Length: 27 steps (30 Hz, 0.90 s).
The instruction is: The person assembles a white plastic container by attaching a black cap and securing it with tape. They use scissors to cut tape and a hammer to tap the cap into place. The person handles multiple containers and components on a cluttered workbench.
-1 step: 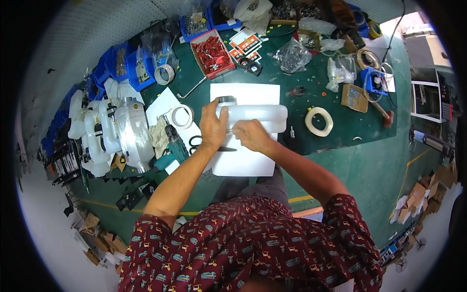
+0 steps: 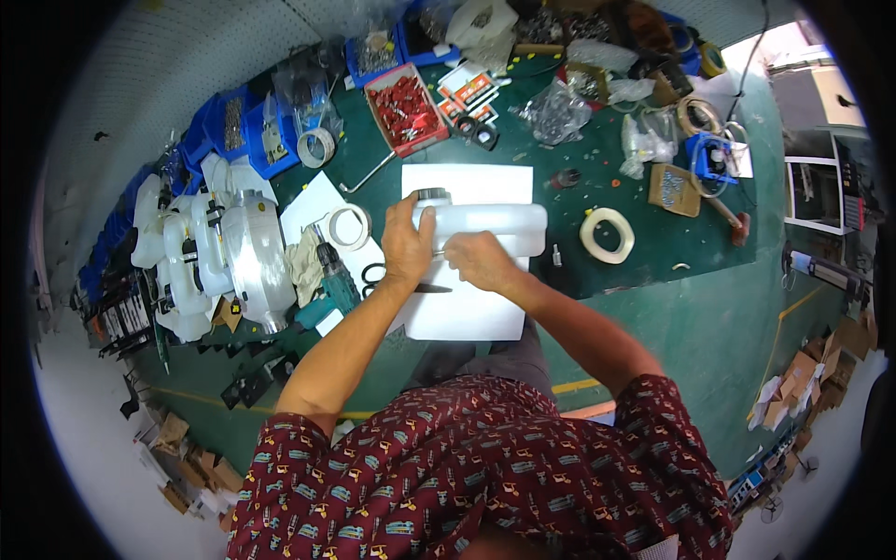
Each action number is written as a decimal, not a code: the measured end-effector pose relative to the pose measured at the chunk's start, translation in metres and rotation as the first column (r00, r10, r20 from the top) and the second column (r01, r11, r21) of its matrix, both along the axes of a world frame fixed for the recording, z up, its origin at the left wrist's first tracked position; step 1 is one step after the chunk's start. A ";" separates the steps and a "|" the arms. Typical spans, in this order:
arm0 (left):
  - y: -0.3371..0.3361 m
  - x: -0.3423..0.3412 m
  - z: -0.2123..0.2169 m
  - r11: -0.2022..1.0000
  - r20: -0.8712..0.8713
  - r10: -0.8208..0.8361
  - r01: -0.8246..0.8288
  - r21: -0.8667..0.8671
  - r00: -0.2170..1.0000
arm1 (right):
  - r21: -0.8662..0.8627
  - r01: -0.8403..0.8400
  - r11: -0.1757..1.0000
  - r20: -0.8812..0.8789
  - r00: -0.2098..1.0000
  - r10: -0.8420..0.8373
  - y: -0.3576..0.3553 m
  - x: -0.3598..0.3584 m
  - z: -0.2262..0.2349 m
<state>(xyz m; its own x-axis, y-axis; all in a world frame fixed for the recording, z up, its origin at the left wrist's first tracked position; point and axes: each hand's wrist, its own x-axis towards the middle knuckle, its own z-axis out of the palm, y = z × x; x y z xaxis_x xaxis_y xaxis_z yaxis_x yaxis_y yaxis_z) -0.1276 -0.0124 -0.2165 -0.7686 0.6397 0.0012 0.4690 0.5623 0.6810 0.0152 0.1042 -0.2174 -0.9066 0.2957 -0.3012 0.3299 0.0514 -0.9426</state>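
Note:
A translucent white plastic bottle (image 2: pixel 495 219) with a dark cap (image 2: pixel 432 195) lies on white paper in front of me. My left hand (image 2: pixel 408 245) grips its left end, thumb on the side towards the middle. Against the bottle's near side, my right hand (image 2: pixel 480 261) is closed with fingers bent; what they pinch, if anything, is too small to make out. Just below the left hand are scissors (image 2: pixel 430 288), their blades on the white paper (image 2: pixel 467 322). My left hand partly covers the bottle's left end.
Left of the paper are a green cordless drill (image 2: pixel 336 278), a tape roll (image 2: pixel 350 227) and several white plastic containers (image 2: pixel 250 252). A red box of small red parts (image 2: pixel 408 107) stands beyond. To the right lie another tape roll (image 2: pixel 607 235) and a hammer (image 2: pixel 737 227).
The bench shifts slightly in the picture. Both hands keep about the same places on the bottle, the right hand's fingers turned a little.

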 end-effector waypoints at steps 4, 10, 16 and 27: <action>0.006 0.001 0.001 1.000 -0.003 0.009 -0.009 0.016 1.000 | -0.229 0.164 0.959 0.046 0.986 -0.158 -0.009 0.011 0.003; 0.009 0.001 -0.001 0.999 -0.015 0.037 -0.036 0.018 0.999 | 0.128 0.496 0.859 0.022 0.865 -0.502 -0.035 0.110 -0.015; -0.001 -0.002 0.002 0.986 0.065 0.085 -0.093 0.136 0.994 | 0.630 0.593 0.501 -0.030 0.663 -0.748 -0.012 0.169 -0.025; -0.032 0.087 0.015 0.969 0.782 0.057 -0.223 0.107 0.621 | 0.725 0.358 0.588 0.165 0.740 -0.653 0.021 0.171 -0.047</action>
